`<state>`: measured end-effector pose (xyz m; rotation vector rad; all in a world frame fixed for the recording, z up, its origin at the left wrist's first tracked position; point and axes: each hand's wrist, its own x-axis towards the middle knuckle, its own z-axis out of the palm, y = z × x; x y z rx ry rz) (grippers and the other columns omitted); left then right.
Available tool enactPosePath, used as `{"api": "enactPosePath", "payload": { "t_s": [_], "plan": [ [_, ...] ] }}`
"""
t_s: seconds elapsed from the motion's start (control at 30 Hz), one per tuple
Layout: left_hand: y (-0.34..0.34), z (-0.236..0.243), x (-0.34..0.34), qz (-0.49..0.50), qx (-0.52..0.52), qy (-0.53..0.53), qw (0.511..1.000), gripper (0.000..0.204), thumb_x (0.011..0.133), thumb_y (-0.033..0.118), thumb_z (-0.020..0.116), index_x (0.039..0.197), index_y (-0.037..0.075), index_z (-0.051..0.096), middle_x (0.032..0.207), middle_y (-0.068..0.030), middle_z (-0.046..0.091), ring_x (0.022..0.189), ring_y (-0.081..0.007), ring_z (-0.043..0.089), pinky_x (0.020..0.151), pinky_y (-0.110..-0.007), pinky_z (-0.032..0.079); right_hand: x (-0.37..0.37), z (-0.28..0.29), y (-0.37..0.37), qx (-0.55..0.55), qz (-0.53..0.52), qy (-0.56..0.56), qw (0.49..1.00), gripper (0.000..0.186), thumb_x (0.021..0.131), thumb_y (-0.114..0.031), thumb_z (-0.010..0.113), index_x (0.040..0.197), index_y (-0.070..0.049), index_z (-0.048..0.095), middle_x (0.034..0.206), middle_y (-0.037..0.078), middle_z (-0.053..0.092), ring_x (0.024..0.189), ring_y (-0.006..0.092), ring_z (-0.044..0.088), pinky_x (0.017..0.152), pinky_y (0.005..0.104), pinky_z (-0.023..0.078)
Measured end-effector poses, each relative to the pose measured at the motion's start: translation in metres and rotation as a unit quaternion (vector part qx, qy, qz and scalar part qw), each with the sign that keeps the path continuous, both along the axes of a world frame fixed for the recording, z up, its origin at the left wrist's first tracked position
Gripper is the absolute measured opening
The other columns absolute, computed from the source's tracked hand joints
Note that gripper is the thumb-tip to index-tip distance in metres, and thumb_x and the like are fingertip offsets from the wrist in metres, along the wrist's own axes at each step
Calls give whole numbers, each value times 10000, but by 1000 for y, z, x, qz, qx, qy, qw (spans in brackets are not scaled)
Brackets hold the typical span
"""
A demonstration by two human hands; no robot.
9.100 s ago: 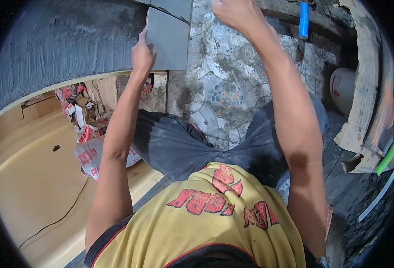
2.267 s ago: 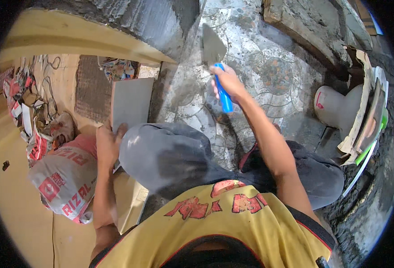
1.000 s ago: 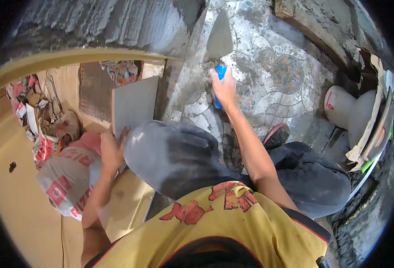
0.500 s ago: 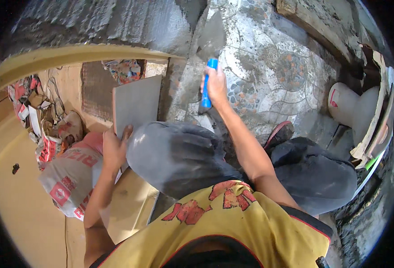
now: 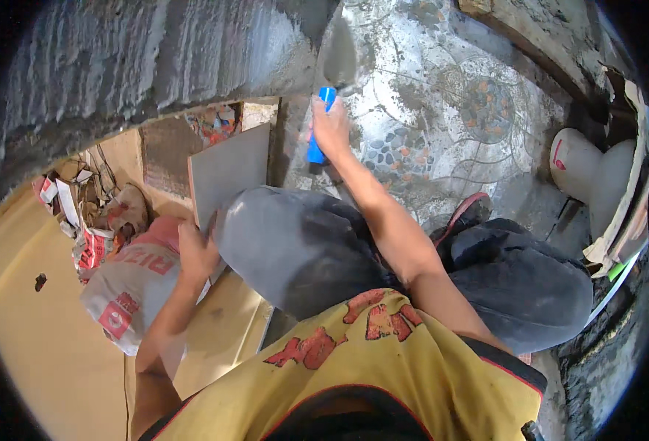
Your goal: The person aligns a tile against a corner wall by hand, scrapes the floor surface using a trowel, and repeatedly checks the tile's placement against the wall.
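My right hand [image 5: 331, 128] grips the blue handle of a trowel [image 5: 337, 59]. Its grey, mortar-smeared blade points up toward the ridged mortar bed [image 5: 162, 66] on the raised surface. My left hand [image 5: 195, 250] holds the lower edge of a grey square tile [image 5: 229, 173], which stands tilted beside my left knee. I am crouched on a patterned floor [image 5: 442, 125] smeared with cement.
A grey and red cement bag [image 5: 129, 283] lies at my left, with more sacks and debris [image 5: 96, 213] behind it. A white ceramic fixture [image 5: 589, 173] stands at the right. Boards and scraps [image 5: 633, 220] lean along the right edge.
My right hand has carried the trowel leftward and upward across the floor toward the mortar bed. The tile stays standing beside my knee in my left hand.
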<state>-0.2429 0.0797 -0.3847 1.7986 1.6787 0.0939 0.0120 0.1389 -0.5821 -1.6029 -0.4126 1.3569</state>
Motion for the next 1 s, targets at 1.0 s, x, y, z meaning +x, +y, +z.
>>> {"api": "enactPosePath", "payload": {
  "t_s": [1.0],
  "plan": [
    [-1,7,10,5,18,16,1000,318,870,166,626,1062,-86,648,888,-259,702,802,-375,705,745,-400,531,7,34,25,29,-158,81,984,312,994,-372,507,1009,-76,411,652,87,516,452,196,550,394,353,468]
  ]
}}
